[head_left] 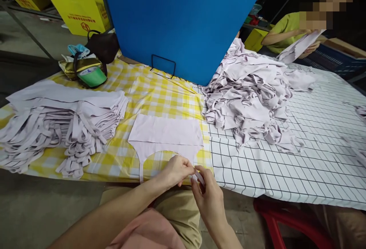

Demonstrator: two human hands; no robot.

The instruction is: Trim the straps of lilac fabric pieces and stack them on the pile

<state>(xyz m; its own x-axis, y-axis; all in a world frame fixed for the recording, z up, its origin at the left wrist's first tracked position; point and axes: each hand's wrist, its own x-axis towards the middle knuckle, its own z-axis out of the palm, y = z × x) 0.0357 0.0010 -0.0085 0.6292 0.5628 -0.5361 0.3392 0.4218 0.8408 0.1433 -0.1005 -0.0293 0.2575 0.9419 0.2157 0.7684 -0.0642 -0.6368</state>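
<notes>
A pale lilac garment piece (166, 133) lies flat on the yellow checked cloth (160, 96) in front of me. Two thin straps hang from it toward the table's near edge. My left hand (175, 171) and my right hand (207, 195) meet at the right strap (198, 176), both pinching it with closed fingers just past the table edge. The left strap hangs free over the edge.
A neat stack of the same lilac pieces (60, 121) sits at the left, a loose heap (251, 96) on the white grid cloth at the right. A blue board (183, 20) stands behind. Bags (88, 70) rest at the far left. Another person (288, 32) handles fabric at the back right.
</notes>
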